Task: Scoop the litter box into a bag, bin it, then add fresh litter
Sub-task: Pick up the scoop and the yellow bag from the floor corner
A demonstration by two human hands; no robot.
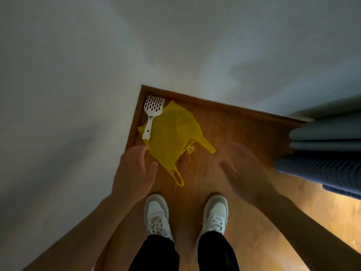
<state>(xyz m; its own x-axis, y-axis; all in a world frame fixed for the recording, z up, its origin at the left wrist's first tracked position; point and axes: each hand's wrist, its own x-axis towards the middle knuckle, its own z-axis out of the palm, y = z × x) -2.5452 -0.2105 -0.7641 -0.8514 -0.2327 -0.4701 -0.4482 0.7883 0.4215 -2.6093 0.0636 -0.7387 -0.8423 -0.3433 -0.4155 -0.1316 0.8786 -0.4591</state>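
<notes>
A yellow plastic bag [172, 135] lies crumpled flat on the wooden floor in a room corner. A white slotted litter scoop [152, 112] rests beside it, its handle lying over the bag's left edge. My left hand [134, 173] hovers just left of the bag, fingers apart, holding nothing. My right hand [244, 169] is blurred, open, above the floor to the bag's right. No litter box is in view.
White walls [78, 75] meet at the corner with a wooden skirting [224, 104]. Grey and blue curtains or fabric [324, 153] hang at the right. A small pale scrap [190, 149] lies by the bag. My white shoes [157, 214] stand on the floor below.
</notes>
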